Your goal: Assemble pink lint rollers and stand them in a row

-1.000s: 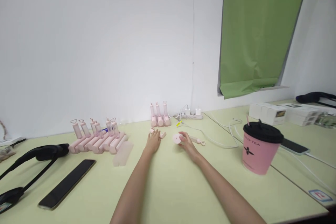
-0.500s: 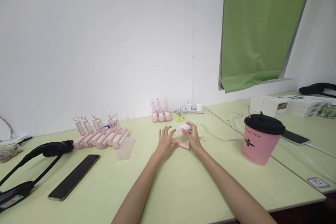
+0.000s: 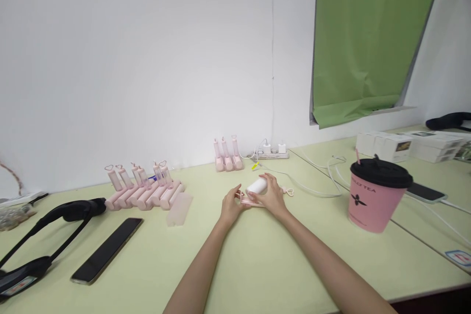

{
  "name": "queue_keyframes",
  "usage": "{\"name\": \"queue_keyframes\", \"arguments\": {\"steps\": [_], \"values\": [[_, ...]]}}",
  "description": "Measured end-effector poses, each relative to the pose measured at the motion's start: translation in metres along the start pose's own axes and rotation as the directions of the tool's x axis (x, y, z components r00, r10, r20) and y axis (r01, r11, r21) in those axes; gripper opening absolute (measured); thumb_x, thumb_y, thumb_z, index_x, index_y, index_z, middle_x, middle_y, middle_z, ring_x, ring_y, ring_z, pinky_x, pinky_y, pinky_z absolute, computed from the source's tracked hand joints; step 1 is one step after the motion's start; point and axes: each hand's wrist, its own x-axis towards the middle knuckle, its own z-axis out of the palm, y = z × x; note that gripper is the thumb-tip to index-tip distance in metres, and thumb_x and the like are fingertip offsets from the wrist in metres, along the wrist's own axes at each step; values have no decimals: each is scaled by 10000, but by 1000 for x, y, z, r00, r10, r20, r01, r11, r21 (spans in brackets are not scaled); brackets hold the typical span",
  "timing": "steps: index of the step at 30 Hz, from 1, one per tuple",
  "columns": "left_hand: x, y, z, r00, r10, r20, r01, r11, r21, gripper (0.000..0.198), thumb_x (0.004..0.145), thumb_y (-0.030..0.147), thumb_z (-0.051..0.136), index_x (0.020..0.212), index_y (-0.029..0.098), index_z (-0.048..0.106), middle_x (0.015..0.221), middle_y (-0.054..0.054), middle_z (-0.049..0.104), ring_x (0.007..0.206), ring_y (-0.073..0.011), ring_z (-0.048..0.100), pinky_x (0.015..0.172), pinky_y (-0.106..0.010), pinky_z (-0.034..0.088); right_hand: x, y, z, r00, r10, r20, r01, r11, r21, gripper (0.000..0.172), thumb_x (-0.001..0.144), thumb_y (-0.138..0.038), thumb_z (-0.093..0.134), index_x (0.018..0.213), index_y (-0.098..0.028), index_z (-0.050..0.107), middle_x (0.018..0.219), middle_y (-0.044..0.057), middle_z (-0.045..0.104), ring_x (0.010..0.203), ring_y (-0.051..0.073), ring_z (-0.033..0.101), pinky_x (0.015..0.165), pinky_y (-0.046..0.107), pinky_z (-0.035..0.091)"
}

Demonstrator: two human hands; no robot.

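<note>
My right hand point(image 3: 275, 199) is closed around a smooth white rounded piece point(image 3: 258, 186), fingers on top and thumb below. Just left of it, my left hand point(image 3: 230, 209) pinches the end of a pale pink part point(image 3: 245, 200) low over the table. The white piece is tilted against or just above this pink part; I cannot tell whether they touch. A pink heart-shaped loop point(image 3: 290, 192) shows beyond my right hand. Off to the left lie several pink devices point(image 3: 145, 196) with clear upright tubes, beside a translucent pink sheet point(image 3: 179, 209).
Three similar pink devices point(image 3: 228, 162) stand by the wall near a power strip point(image 3: 272, 155) with white cables. A pink cup with a black lid point(image 3: 375, 206) stands on the right, white boxes point(image 3: 382, 146) behind it. A phone point(image 3: 106, 251) and black headset point(image 3: 44, 245) are on the left.
My left hand's fingers have gone from spread to pinching the pink part. The white piece has turned to a steeper tilt in my right hand. The view has shifted slightly.
</note>
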Motion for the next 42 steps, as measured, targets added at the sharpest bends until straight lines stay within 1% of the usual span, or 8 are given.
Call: {"name": "queue_keyframes", "arguments": {"steps": [5,10,16,26,32,36,39,42], "values": [[-6,16,3,996,74,-43,-62,972,228,545,602,229,690,1126,228,539,900,11,577,672,-99,564,676,-253,451,0,-18,-20,992,-110,-56,94,967,-235,615,602,-489,612,1140,-249,434,1258,93,392,1088,271,425,876,425,275],[-10,24,10,988,102,-115,-57,940,337,511,670,316,644,1154,217,514,860,7,535,662,-104,569,661,-257,451,0,-34,-32,976,-201,-89,163,933,-320,609,630,-464,594,1166,-226,431,1279,113,376,1073,270,417,896,418,229],[-13,23,17,985,144,-92,-125,974,187,654,686,225,638,1271,246,347,924,5,513,675,-88,563,681,-250,466,-3,-28,-21,995,-71,-67,53,968,-244,599,647,-484,574,1177,-250,423,1264,101,398,1053,268,441,862,415,259],[-10,14,7,981,124,-152,-114,991,73,505,681,153,617,1152,233,456,1055,-49,450,687,-94,547,703,-287,477,6,-4,-15,978,-5,206,30,993,-118,520,679,-480,573,1155,-298,467,1197,55,502,1051,258,466,872,411,274],[-10,11,2,991,135,-10,-134,990,49,554,685,137,592,1203,278,456,934,-19,527,715,-108,524,737,-273,456,7,11,-14,972,32,233,-14,997,-79,548,620,-471,624,1125,-301,498,1090,37,557,1033,253,490,888,426,283],[-7,11,-1,997,71,-18,-72,997,-13,496,665,140,585,1145,245,510,993,-26,557,676,-95,504,686,-250,450,11,17,-14,969,58,242,-84,992,99,513,619,-420,633,1098,-275,519,1087,33,552,971,221,517,848,392,358],[-4,16,-5,999,-2,-38,-3,992,-126,496,643,155,597,1126,225,509,964,-18,563,637,-79,495,623,-220,441,16,16,-16,955,31,294,-150,908,392,520,679,-422,582,1160,-255,471,1172,52,511,934,189,532,776,326,426],[-3,20,-6,999,-38,-35,30,976,-215,510,626,175,622,1117,219,492,924,-13,552,631,-77,506,605,-208,435,18,10,-17,963,-18,270,-133,839,528,493,748,-446,504,1195,-247,447,1226,63,472,1010,194,505,809,319,427]]}}
